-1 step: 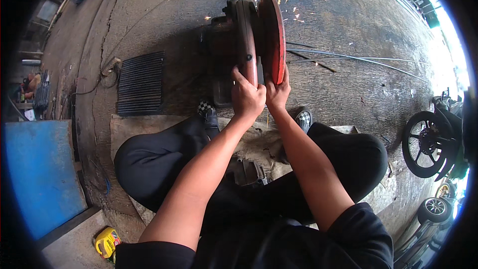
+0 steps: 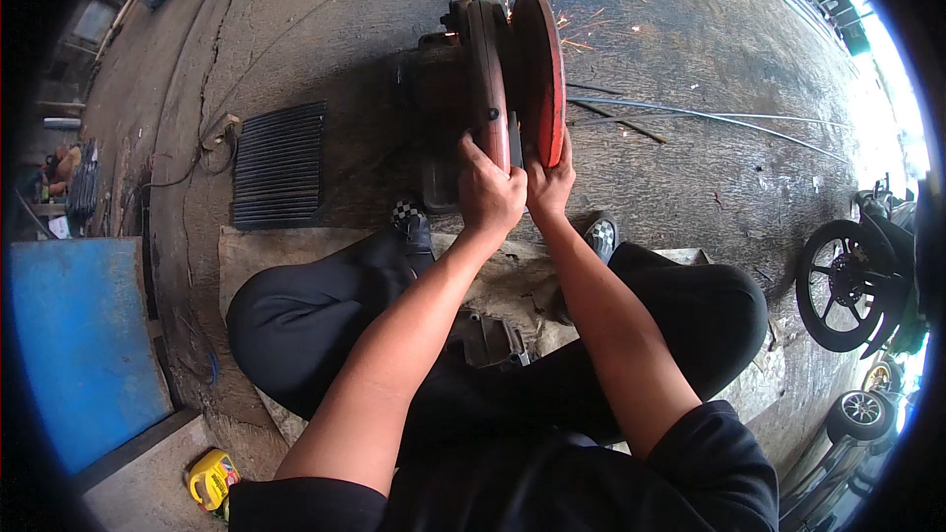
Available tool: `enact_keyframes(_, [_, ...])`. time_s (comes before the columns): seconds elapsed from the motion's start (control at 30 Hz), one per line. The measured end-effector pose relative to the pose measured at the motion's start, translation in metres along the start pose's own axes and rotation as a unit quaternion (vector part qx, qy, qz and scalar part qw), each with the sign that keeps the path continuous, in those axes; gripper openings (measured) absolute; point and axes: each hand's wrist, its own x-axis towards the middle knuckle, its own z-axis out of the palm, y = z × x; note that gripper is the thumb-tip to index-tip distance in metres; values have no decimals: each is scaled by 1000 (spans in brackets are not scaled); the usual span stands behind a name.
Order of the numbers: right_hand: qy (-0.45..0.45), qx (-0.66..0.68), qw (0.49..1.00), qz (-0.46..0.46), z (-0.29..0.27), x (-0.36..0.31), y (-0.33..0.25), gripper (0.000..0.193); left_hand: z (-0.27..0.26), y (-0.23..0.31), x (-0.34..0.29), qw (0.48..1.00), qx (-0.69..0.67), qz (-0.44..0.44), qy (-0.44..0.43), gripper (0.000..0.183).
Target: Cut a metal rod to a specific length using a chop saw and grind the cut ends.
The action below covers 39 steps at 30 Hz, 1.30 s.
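A dark, worn power tool (image 2: 443, 79) with a bulky motor stands on the floor before me. On its right side is a large orange-red disc (image 2: 540, 69), seen nearly edge-on. My left hand (image 2: 493, 192) is closed round the lower end of the tool's long, reddish-brown curved housing (image 2: 489, 89). Just to its right, my right hand (image 2: 550, 182) has its fingers bent up at the disc's lower edge. The disc partly hides them, so what they hold cannot be made out. A grey flat piece (image 2: 515, 133) shows between housing and disc. Sparks (image 2: 576, 34) fly at the far end.
Dark bars (image 2: 279, 166) lie side by side to the left. Long thin rods (image 2: 690, 108) stretch to the right. A metal casting (image 2: 490, 340) lies between my crossed legs. Motorcycle wheel (image 2: 843, 286) stands at right; blue panel (image 2: 84, 335) and yellow jug (image 2: 210, 479) are at left.
The sparks have a different spread, now fanning up and to the right near the top of the disc. Both hands and the tool hold their places.
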Motion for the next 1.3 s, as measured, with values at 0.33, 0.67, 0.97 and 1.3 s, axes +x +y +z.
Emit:
enact_keyframes(0.33, [23,-66,997,-30,3,4,7,58,0,2,1,999,28,26,23,63])
enact_keyframes(0.67, [20,-94,995,-12,4,4,18,56,0,4,1,999,20,18,32,61])
enact_keyframes(0.97, [45,-117,992,-9,9,4,16,53,-1,5,3,999,24,8,22,60])
enact_keyframes(1.3, [48,-123,991,-7,9,3,25,53,-2,6,3,1000,5,17,20,59])
